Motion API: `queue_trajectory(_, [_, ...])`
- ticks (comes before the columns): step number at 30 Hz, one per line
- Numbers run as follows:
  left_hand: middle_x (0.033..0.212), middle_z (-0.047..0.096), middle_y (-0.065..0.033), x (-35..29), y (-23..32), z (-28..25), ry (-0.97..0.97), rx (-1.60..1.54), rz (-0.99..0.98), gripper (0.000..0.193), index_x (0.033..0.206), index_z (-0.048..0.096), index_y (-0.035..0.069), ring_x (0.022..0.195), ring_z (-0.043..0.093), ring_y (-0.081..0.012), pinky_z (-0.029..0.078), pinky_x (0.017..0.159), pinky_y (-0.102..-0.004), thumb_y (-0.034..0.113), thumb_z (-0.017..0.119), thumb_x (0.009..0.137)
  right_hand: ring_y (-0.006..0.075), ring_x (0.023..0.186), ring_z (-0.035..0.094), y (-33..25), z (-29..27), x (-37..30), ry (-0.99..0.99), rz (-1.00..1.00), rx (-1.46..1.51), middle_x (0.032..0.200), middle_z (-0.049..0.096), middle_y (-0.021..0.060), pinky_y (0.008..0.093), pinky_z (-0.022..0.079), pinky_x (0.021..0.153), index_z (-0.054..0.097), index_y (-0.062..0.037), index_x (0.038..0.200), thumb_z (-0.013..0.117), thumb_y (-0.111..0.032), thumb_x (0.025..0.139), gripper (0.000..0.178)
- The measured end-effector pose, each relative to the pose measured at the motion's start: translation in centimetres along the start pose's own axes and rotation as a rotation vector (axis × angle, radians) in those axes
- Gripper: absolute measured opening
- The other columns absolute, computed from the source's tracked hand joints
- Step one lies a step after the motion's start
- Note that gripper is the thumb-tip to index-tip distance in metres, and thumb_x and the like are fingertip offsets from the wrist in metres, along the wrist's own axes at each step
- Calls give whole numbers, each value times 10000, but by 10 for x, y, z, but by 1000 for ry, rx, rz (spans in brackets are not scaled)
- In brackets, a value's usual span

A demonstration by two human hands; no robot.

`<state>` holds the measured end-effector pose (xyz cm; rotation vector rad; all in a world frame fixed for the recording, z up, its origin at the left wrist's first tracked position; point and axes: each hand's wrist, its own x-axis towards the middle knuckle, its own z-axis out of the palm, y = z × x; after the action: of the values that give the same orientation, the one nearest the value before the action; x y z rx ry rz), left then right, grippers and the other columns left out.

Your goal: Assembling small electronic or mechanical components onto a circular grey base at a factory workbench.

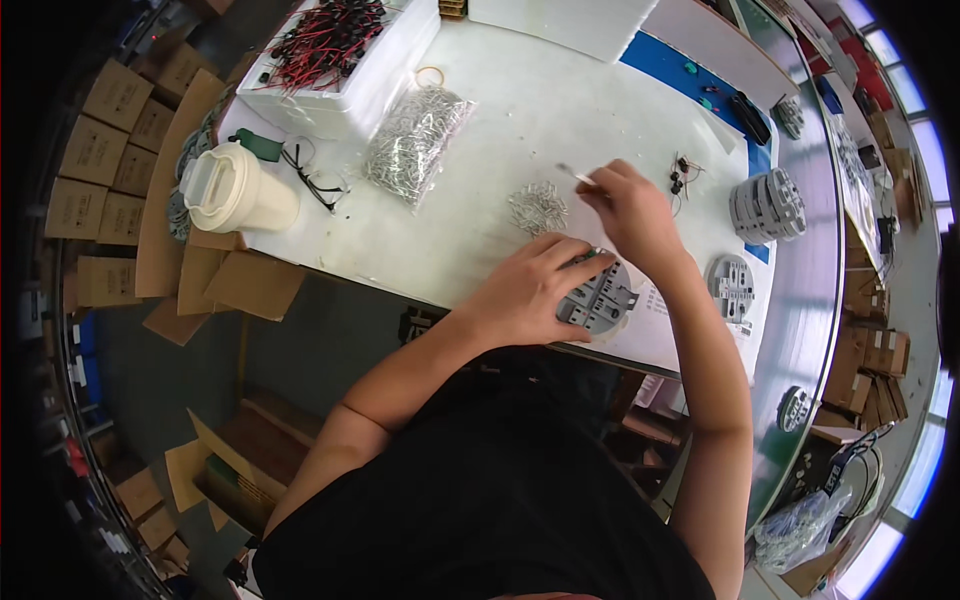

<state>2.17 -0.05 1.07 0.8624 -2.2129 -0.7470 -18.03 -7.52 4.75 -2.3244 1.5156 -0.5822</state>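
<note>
My left hand (pixel 530 290) rests on a round grey plastic housing (pixel 606 298) at the table's near edge, thumb and fingers closed around its rim. The housing has raised ribs and slots; my fingers cover its left side. Above and beyond it, my right hand (pixel 632 208) pinches a short, thin, pale piece (pixel 577 176), too blurred to name. A small heap of silvery metal pieces (pixel 538 208) lies on the table just left of my right hand. Farther left is a clear bag (pixel 415 145) filled with similar silvery pieces.
A stack of round grey housings (pixel 768 207) and a single one (pixel 732 285) sit at right. Black parts with wires (pixel 683 177) lie nearby. A white foam box (pixel 320 112), eyeglasses (pixel 312 180) and a cream lidded jug (pixel 240 190) occupy the left. Beyond the right edge runs a green surface (pixel 790 345).
</note>
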Motion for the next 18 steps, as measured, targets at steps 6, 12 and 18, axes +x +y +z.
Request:
queue_trajectory(6, [1310, 614, -136, -1, -3, 6, 108, 2, -51, 880, 1420, 654, 116, 1235, 589, -369, 516, 1066, -480, 345, 993, 640, 109, 652, 629, -5, -40, -33, 111, 456, 250, 802, 705, 25, 295, 485, 589, 732, 5, 1038, 776, -149, 946, 184])
queue_trajectory(12, [1286, 607, -119, 3, -4, 2, 116, -19, -79, 861, 1394, 635, 99, 1213, 591, -344, 529, 1039, -452, 324, 997, 646, 49, 660, 555, -1, -27, -65, 53, 679, 657, 758, 652, -17, 238, 443, 588, 722, 35, 1008, 785, -212, 961, 259])
queue_trajectory(18, [1288, 603, -109, 2, -4, 11, 120, 20, -81, 888, 1397, 626, 98, 1208, 591, -336, 542, 1016, -439, 326, 1006, 627, 68, 722, 589, 3, 9, -69, 134, 690, 598, 822, 664, 14, 254, 483, 640, 710, 36, 1002, 785, -230, 960, 279])
